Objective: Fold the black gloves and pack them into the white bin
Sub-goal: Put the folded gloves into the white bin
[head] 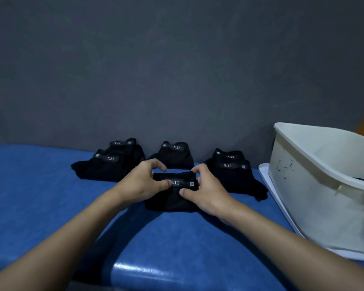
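A folded black glove [172, 198] with a "5.11" strap lies on the blue surface [51, 196] in front of me. My left hand [143, 181] grips its left side, thumb on the strap. My right hand [206, 190] pinches its right side, fingers on the top edge. Behind it lie more black gloves: a stack of two at the left [107, 164], a single one in the middle [174, 154] and a stack of two at the right [231, 171]. The white bin [315, 185] stands at the right, with something dark just visible inside.
The bin rests on a flat white lid or tray [267, 181]. A grey wall [177, 70] rises right behind the gloves. The padded blue surface has a glossy front edge [145, 269] close to me.
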A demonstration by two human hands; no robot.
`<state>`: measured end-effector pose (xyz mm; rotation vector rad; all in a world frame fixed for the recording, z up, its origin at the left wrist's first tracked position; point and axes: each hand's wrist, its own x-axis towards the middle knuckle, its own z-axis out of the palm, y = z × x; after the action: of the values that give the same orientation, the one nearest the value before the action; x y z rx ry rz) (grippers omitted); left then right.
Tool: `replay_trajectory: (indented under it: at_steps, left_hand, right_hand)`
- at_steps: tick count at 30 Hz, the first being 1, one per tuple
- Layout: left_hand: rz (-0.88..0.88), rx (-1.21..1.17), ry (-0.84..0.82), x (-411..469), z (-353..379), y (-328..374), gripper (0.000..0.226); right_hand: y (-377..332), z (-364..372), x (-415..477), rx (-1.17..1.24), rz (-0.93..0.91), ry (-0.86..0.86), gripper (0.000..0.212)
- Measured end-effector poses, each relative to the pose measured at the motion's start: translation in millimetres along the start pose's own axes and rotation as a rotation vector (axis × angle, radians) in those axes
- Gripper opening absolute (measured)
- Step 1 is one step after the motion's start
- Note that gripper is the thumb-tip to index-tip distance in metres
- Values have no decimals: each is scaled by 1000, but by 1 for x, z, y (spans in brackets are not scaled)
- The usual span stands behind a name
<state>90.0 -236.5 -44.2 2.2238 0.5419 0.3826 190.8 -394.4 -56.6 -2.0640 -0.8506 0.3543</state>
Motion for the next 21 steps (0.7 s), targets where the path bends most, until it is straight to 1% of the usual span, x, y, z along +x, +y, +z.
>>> replay_trajectory:
  at_steps: [4, 7, 9, 12, 14, 17, 19, 21]
  left_hand:
    - [-67, 57, -123, -1, -3, -4, 34]
    - [-59, 23, -166, -3, -4, -2, 30]
    - [-3, 4, -182, -8, -5, 5, 29]
    - [142, -40, -193, -21, -11, 22, 12]
    - [231, -44, -206, -29, -21, 37, 15]
    - [336, 19, -266, -34, -38, 68, 21]
    - [393, 98, -300, -33, -47, 92, 24]
    - [443, 191, -337, -31, -55, 117, 27]
  right_hand:
    - [2, -5, -10, 19, -44, -34, 47]
    - [2, -10, -14, 29, -50, -61, 55]
    - [2, -14, -17, 66, -42, -95, 63]
    - [-1, -24, -25, 207, -37, -170, 71]
    - [-5, -31, -30, 315, -58, -186, 74]
    - [-15, -51, -36, 462, -102, -194, 67]
    - [-26, -69, -41, 437, -145, -248, 59]
    - [-36, -88, -46, 367, -211, -289, 57]
